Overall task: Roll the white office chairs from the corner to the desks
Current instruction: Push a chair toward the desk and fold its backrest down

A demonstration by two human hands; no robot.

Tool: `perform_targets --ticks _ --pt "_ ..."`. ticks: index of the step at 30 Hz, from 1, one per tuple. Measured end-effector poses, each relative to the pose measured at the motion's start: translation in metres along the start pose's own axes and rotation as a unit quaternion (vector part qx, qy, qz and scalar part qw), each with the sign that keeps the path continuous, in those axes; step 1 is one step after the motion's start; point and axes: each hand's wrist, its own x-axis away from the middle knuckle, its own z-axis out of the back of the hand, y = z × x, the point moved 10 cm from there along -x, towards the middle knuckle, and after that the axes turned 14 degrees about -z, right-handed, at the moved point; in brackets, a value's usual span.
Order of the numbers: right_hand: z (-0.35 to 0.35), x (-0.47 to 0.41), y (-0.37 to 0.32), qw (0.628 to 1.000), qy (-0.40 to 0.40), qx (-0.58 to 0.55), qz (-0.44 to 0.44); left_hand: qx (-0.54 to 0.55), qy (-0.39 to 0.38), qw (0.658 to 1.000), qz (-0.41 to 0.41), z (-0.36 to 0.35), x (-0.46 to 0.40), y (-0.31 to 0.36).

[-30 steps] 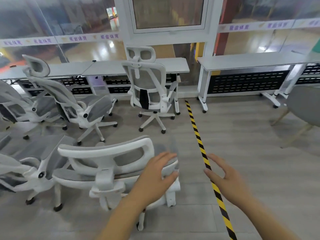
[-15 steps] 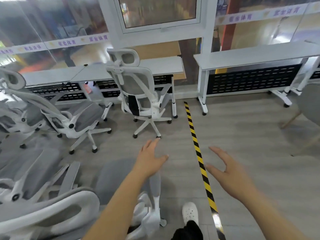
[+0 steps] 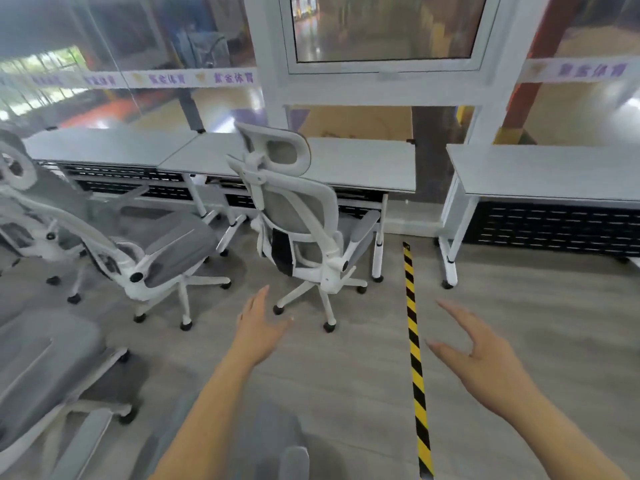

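A white office chair (image 3: 298,216) with grey mesh back and headrest stands at the middle desk (image 3: 363,164), its back towards me. My left hand (image 3: 259,327) reaches out open, just short of that chair's wheeled base. My right hand (image 3: 478,355) is also open, held out over the floor right of the striped tape. Neither hand touches anything. A second white chair (image 3: 138,251) leans back at the left. Parts of other grey seats show at the lower left (image 3: 45,368) and bottom edge (image 3: 273,441).
A row of grey desks runs along the glass wall, one at the left (image 3: 104,147) and one at the right (image 3: 554,174). Yellow-black floor tape (image 3: 414,341) runs from the desks towards me. Open floor lies right of the tape.
I have moved forward past the nearest chair, which has slid out of view below. My left hand came off its backrest. The desk chair is now much closer.
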Motion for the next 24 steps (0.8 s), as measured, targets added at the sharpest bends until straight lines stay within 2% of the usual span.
perform_targets --ticks 7,12,16,22,24 --pt "-0.043 -0.172 -0.097 0.988 -0.073 0.087 0.101 -0.034 0.023 0.999 0.005 0.059 -0.132 -0.027" --pt "-0.054 -0.318 -0.194 0.971 -0.082 0.125 0.184 -0.093 0.022 0.995 -0.009 0.104 -0.242 -0.047" --pt "-0.071 -0.418 -0.277 0.961 -0.096 0.134 0.223 -0.133 0.038 0.99 0.04 0.133 -0.31 -0.071" --pt "-0.131 -0.492 -0.422 0.932 -0.044 0.168 0.317 -0.169 0.026 0.985 0.019 0.156 -0.381 -0.089" --pt "-0.152 -0.499 -0.459 0.929 -0.034 0.179 0.322 -0.169 0.02 0.985 0.0 0.167 -0.406 -0.097"
